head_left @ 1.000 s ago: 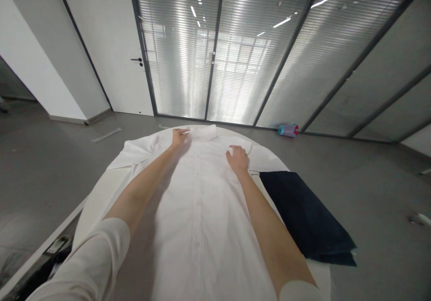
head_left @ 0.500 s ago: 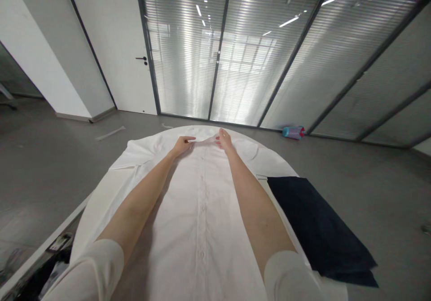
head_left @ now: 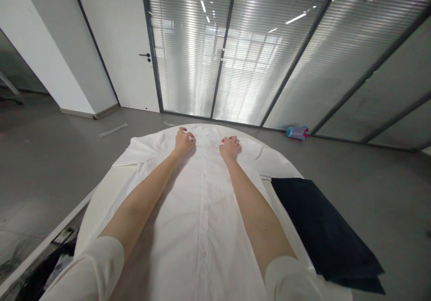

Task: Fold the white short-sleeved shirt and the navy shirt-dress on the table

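Note:
A white button-up shirt (head_left: 188, 229) lies spread with its front facing up on a white round table (head_left: 97, 211). Its button placket runs down the middle, and the collar end is at the far side. My left hand (head_left: 184, 141) is at the left of the collar, fingers curled onto the cloth. At the collar's right side, my right hand (head_left: 230, 147) has its fingers bent down and closed on the fabric. A short stretch of collar edge shows between both hands. The fingertips are partly hidden.
Folded dark navy cloth (head_left: 323, 229) lies at the table's right edge, partly overhanging. A blue and red patterned object (head_left: 296, 133) is on the floor by the glass partition (head_left: 249, 67). Dark items (head_left: 50, 260) sit lower left beside the table.
The collar edge, lifted between my hands before, is now lower on the shirt. My left hand turned upward with knuckles raised; my right hand turned palm down and moved slightly right.

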A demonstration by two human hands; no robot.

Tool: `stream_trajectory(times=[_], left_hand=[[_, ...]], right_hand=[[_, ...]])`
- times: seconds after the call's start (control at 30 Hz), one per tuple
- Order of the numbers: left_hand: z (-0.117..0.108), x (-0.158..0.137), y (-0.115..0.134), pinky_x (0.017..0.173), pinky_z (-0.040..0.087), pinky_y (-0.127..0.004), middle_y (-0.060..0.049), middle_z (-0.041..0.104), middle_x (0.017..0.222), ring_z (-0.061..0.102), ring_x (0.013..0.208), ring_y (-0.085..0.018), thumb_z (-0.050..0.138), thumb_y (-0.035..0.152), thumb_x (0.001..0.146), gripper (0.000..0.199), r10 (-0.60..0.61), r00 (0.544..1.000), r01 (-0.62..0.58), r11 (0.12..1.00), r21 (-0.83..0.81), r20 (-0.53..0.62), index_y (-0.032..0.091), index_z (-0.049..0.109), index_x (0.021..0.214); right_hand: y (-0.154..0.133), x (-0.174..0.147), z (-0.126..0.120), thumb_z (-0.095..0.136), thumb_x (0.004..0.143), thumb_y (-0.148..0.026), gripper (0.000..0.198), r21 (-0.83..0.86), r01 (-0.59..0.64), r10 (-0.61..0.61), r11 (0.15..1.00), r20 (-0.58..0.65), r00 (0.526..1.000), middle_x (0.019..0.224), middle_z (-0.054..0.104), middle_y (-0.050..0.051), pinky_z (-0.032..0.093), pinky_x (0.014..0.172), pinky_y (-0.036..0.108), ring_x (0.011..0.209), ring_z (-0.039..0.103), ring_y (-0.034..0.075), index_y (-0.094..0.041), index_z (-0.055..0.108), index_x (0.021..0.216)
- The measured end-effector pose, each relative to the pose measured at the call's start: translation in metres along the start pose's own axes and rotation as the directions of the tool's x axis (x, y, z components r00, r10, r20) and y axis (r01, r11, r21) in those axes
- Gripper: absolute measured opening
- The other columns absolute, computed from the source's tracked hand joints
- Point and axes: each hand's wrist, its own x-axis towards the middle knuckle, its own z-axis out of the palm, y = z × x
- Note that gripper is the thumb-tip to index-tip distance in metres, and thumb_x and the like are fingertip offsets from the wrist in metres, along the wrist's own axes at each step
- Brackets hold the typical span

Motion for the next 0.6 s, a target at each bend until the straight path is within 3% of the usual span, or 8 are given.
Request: stream_trajectory(times=[0.07, 0.17, 0.23, 0.33, 0.5, 0.6], left_hand=[[0.007, -0.008, 0.009, 0.116, 0.028, -0.047, -0.012, 0.041, 0.155, 0.036, 0.143, -0.03, 0.051, 0.018, 0.088, 0.042, 0.165, 0.986, -0.162, 0.981, 0.108, -0.015, 0.017, 0.063, 0.128], [0.021, -0.016, 0.015, 0.121, 0.019, -0.046, -0.012, 0.037, 0.158, 0.029, 0.148, -0.025, 0.04, 0.021, 0.096, 0.05, 0.311, 0.942, -0.333, 0.903, 0.27, 0.125, 0.017, 0.048, 0.145], [0.029, -0.018, 0.012, 0.121, 0.019, -0.046, -0.015, 0.039, 0.156, 0.031, 0.148, -0.026, 0.035, 0.027, 0.098, 0.053, 0.258, 0.946, -0.309, 0.898, 0.314, 0.196, 0.013, 0.042, 0.15], [0.033, -0.015, 0.007, 0.121, 0.018, -0.049, -0.018, 0.036, 0.157, 0.029, 0.149, -0.03, 0.037, 0.033, 0.097, 0.058, 0.187, 0.959, -0.252, 0.906, 0.339, 0.214, 0.011, 0.039, 0.152], [0.027, -0.015, 0.012, 0.119, 0.014, -0.057, -0.016, 0.029, 0.161, 0.022, 0.15, -0.034, 0.043, 0.04, 0.095, 0.063, 0.074, 0.976, -0.149, 0.911, 0.384, 0.204, 0.017, 0.037, 0.153], [0.017, -0.033, 0.021, 0.117, 0.013, -0.062, -0.017, 0.037, 0.157, 0.026, 0.147, -0.037, 0.043, 0.042, 0.097, 0.053, 0.147, 0.979, -0.192, 0.898, 0.396, 0.142, 0.02, 0.049, 0.145]], right_hand=[[-0.013, -0.003, 0.003, 0.045, 0.09, -0.017, 0.049, -0.117, 0.173, -0.176, 0.978, -0.013, 0.984, 0.157, 0.033, 0.011, 0.022, 0.115, 0.045, 0.145, 0.024, 0.029, -0.024, 0.058, 0.137], [-0.028, -0.007, 0.012, 0.036, 0.1, -0.033, 0.054, -0.162, 0.356, -0.346, 0.92, 0.09, 0.934, 0.164, 0.02, 0.009, 0.014, 0.119, 0.046, 0.15, 0.013, 0.027, -0.023, 0.038, 0.153], [-0.031, -0.009, 0.019, 0.028, 0.102, -0.049, 0.06, -0.152, 0.353, -0.319, 0.923, 0.206, 0.925, 0.165, 0.019, 0.009, 0.01, 0.12, 0.051, 0.151, 0.013, 0.028, -0.023, 0.032, 0.156], [-0.024, -0.008, 0.022, 0.019, 0.099, -0.066, 0.074, -0.159, 0.272, -0.207, 0.949, 0.335, 0.919, 0.166, 0.015, 0.008, 0.006, 0.12, 0.057, 0.152, 0.012, 0.028, -0.024, 0.024, 0.159], [-0.001, -0.003, 0.009, 0.014, 0.097, -0.07, 0.084, -0.236, 0.114, -0.034, 0.965, 0.32, 0.947, 0.166, 0.013, 0.014, 0.004, 0.12, 0.058, 0.152, 0.01, 0.03, -0.015, 0.019, 0.16], [0.009, -0.015, -0.002, 0.015, 0.1, -0.064, 0.079, -0.257, 0.172, -0.111, 0.951, 0.237, 0.965, 0.164, 0.018, 0.017, 0.006, 0.119, 0.058, 0.151, 0.012, 0.033, -0.01, 0.021, 0.159]])
